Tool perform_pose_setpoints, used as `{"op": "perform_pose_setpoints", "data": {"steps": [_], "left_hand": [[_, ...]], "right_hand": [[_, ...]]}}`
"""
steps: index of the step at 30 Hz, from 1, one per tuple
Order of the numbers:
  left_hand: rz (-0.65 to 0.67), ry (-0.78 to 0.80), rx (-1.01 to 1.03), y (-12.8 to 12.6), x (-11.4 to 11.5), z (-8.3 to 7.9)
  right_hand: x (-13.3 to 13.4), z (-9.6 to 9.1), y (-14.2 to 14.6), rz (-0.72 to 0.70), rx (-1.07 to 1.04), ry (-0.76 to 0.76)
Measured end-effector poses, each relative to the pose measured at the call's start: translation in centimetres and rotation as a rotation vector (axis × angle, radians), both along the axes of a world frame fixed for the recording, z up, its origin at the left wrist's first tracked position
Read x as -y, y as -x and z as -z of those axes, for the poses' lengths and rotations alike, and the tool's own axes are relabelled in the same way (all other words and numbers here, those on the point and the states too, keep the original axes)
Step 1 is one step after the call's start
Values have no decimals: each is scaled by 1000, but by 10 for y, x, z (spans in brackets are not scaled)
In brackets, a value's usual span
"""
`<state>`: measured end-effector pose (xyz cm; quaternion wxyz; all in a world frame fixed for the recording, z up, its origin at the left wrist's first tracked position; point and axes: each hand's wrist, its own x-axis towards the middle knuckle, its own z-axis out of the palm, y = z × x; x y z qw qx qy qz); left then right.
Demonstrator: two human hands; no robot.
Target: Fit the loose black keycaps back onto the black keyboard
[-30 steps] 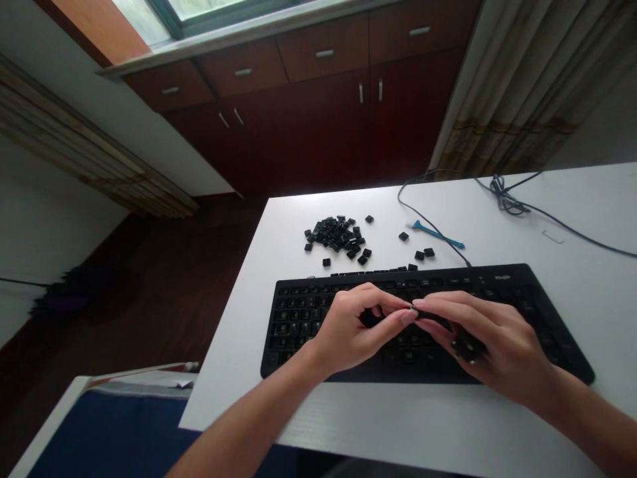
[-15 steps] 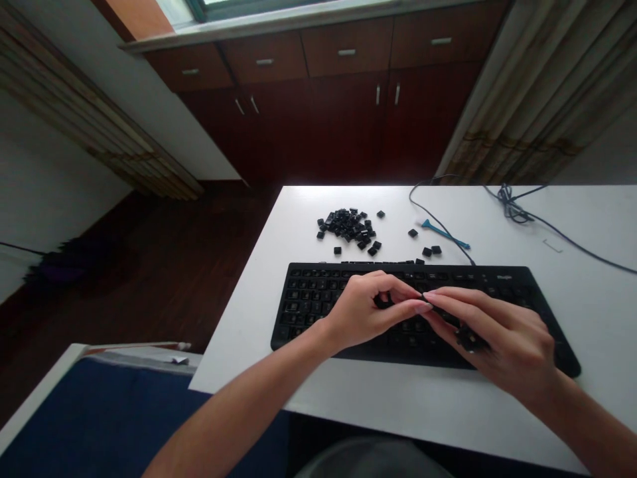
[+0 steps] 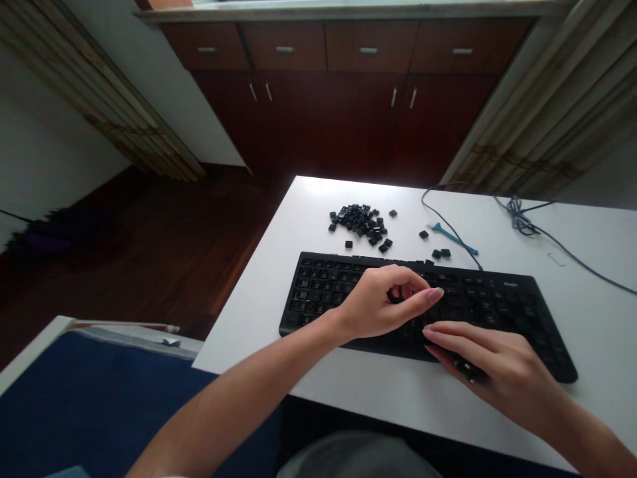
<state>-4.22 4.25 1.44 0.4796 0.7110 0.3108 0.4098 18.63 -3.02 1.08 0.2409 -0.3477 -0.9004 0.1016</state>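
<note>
A black keyboard [image 3: 318,285] lies on the white table, many of its key positions bare of caps. Over its middle, my left hand [image 3: 385,302] is closed, thumb and index finger pinched together; what they hold, if anything, is too small to tell. My right hand [image 3: 492,362] hovers at the keyboard's near edge, fingertips pressed together. Black keycaps [image 3: 470,372] show under its curled fingers, against the palm. Behind the keyboard sits a heap of loose black keycaps [image 3: 365,222], with several single ones scattered to its right.
A blue plastic pry tool [image 3: 455,239] lies behind the keyboard, beside its cable [image 3: 522,222]. A thin bent wire [image 3: 556,259] rests farther right. The white table [image 3: 249,318] ends at the left, next to a blue padded surface [image 3: 99,405]. Cabinets [image 3: 323,126] stand beyond.
My hands have come apart: the fingertips met over the keyboard before, and now the right hand is lower and nearer to me. The camera view has shifted and turned slightly.
</note>
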Motion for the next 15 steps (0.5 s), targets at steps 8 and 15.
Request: {"op": "perform_pose_setpoints", "data": {"steps": [8,15], "left_hand": [[11,-55,-20,0,0,0],[16,-73,-19,0,-1,0]], "right_hand": [[-1,3,-1,-49,90,-56],[-2,2,-2,-51,98,-100]]}}
